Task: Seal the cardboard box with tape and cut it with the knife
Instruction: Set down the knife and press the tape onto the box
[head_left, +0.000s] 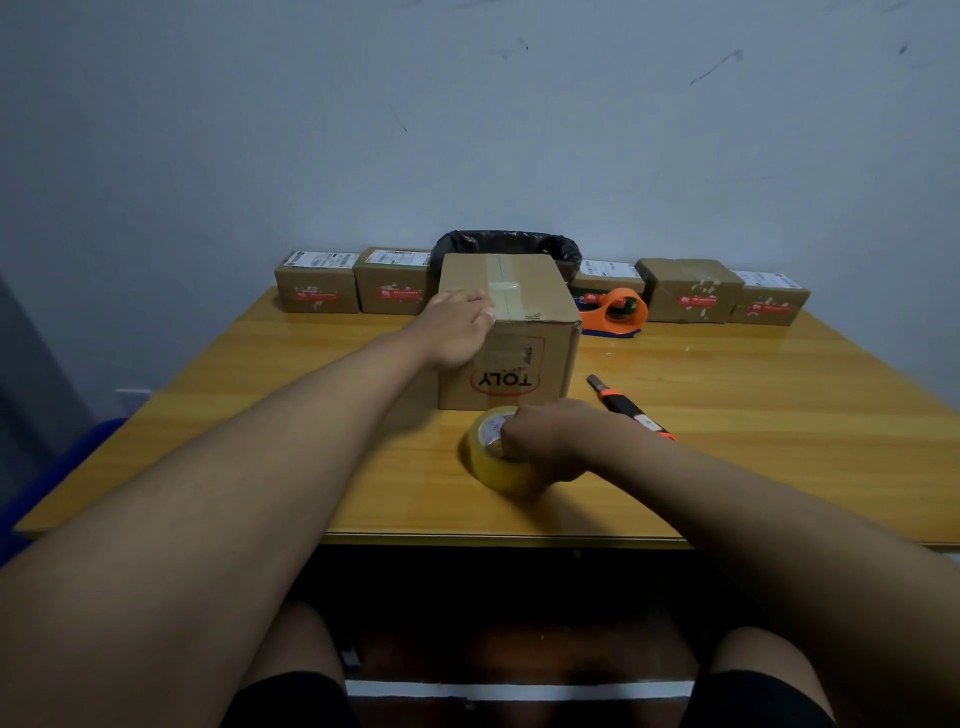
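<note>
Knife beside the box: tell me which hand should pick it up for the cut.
Right. The right hand grips the tape roll next to the knife; the left hand steadies the box.

L hand flat, arm stretched fwd; R hand curled in tight grip.

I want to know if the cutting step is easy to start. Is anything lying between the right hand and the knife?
Nothing visible does. The right hand grips the tape roll in front of the box; the knife lies just beyond the wrist on the table.
</note>
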